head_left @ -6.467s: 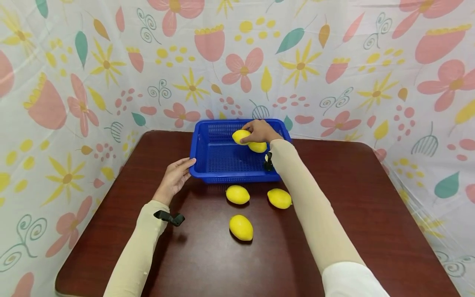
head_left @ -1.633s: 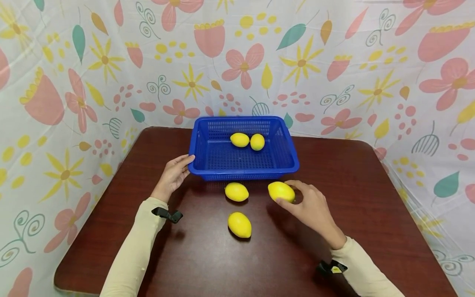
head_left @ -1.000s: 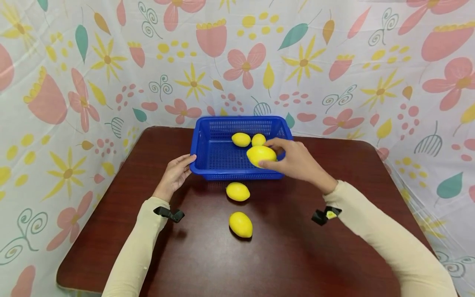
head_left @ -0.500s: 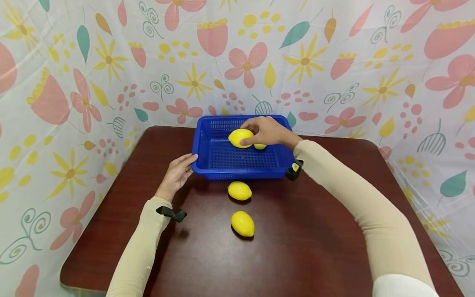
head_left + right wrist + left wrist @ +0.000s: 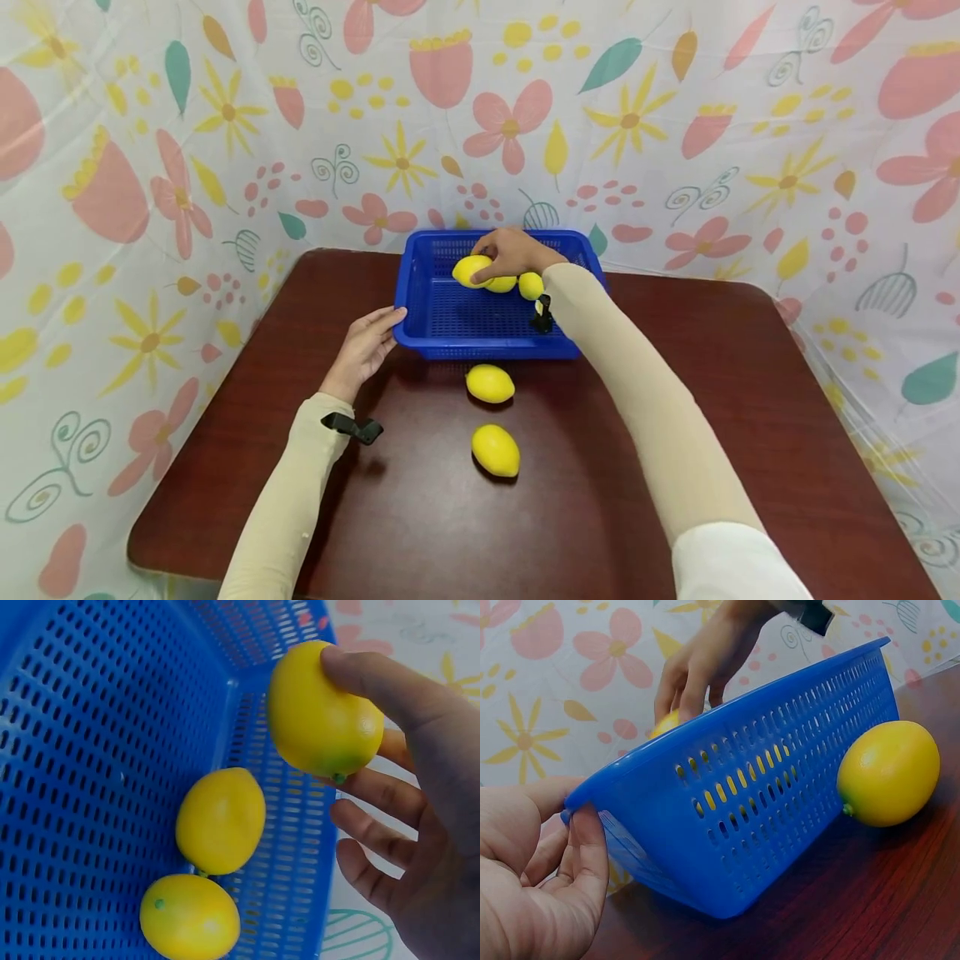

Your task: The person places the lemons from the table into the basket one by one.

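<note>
My right hand (image 5: 513, 252) pinches a lemon (image 5: 321, 712) between thumb and fingers, inside the far part of a blue plastic basket (image 5: 487, 342). Below that lemon, two others lie in the basket: one lemon (image 5: 222, 821) near the middle and another lemon (image 5: 190, 918) next to it. At the basket's left side, my left hand (image 5: 544, 877) grips the rim, thumb above and fingers curled beneath. On the table in front of the basket rest a nearer lemon (image 5: 496, 451) and a lemon (image 5: 490, 383) close to the basket's front wall.
The dark wooden table (image 5: 637, 500) carries everything. A flower-printed curtain (image 5: 300, 125) hangs behind the table and along both sides, close behind the basket. Black straps with small cameras (image 5: 352, 427) sit on both wrists.
My right hand picked up the lemon at the right front of the table and carried it into the basket, moving left over the other two. My left hand stays on the rim.
</note>
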`<state>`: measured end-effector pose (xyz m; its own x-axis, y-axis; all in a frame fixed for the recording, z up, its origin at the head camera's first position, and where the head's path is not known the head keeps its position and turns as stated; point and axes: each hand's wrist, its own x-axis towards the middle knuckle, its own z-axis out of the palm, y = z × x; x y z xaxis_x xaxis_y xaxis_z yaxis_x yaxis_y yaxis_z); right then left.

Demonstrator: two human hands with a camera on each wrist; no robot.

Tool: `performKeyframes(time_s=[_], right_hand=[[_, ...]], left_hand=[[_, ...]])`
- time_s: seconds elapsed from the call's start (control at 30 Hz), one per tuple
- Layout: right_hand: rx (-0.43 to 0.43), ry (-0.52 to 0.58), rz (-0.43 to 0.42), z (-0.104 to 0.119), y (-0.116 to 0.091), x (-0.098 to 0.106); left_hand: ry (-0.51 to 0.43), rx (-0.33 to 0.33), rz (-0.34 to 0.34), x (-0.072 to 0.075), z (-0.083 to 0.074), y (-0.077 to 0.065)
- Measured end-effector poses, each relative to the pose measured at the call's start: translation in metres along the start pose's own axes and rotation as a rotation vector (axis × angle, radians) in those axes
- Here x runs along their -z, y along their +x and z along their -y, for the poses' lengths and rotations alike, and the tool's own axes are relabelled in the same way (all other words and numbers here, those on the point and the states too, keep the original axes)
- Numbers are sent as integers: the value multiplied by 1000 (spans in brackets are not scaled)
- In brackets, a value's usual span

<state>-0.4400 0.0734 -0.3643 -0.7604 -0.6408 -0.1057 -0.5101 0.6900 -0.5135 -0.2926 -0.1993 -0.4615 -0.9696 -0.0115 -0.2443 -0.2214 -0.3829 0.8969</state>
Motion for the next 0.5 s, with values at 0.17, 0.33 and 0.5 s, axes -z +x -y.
performKeyframes(time_s=[0.17, 0.33, 0.5], right_hand=[[-35, -23, -38, -6, 16, -13], [-46, -52, -55, -13, 30, -25], [-65, -80, -65, -14, 39, -33]], left_hand=[[-8, 1, -2, -1, 3, 2], [-16, 6, -8, -1, 5, 2], [-8, -7, -9, 0, 2, 1]])
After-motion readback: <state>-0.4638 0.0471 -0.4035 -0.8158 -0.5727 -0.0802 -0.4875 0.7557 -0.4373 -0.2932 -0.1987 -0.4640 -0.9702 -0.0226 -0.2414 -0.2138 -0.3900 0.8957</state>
